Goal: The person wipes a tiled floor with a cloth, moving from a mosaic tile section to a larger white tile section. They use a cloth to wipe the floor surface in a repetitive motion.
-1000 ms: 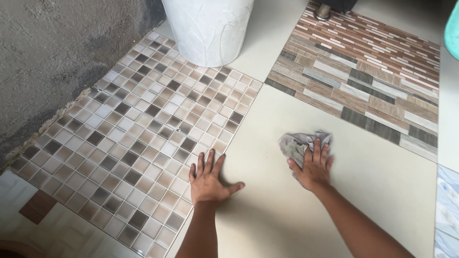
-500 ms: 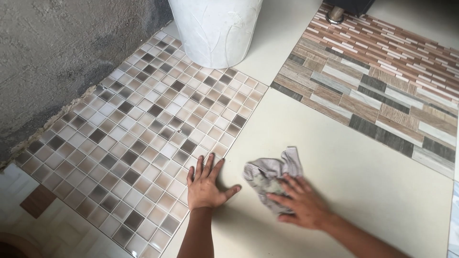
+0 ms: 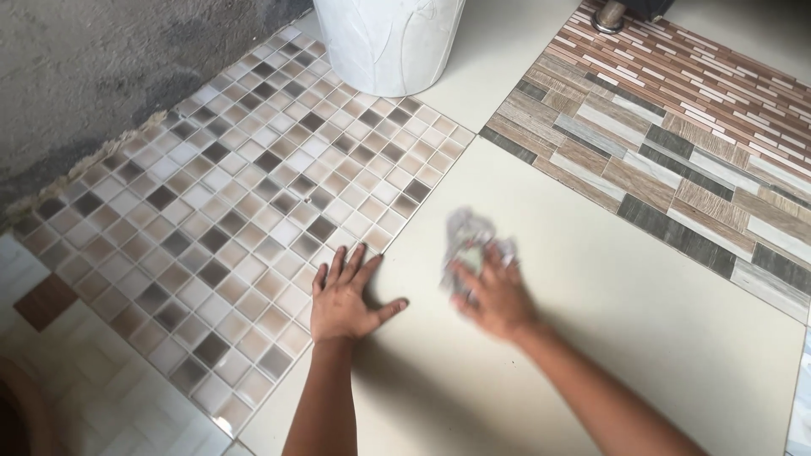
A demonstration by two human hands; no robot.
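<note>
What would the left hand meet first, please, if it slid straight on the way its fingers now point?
Probably nothing soon: the left hand lies flat, fingers pointing up over the mosaic tile. That line looks free until roughly the white pot, though it may pass just left of it.

Both hands (image 3: pixel 342 295) flat, palms down

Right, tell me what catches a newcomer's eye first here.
The right hand, blurred, presses a crumpled grey cloth on the plain cream tile at centre. The left hand lies flat with fingers spread at the edge of the brown-and-white mosaic tile. A white pot stands at top centre.
</note>
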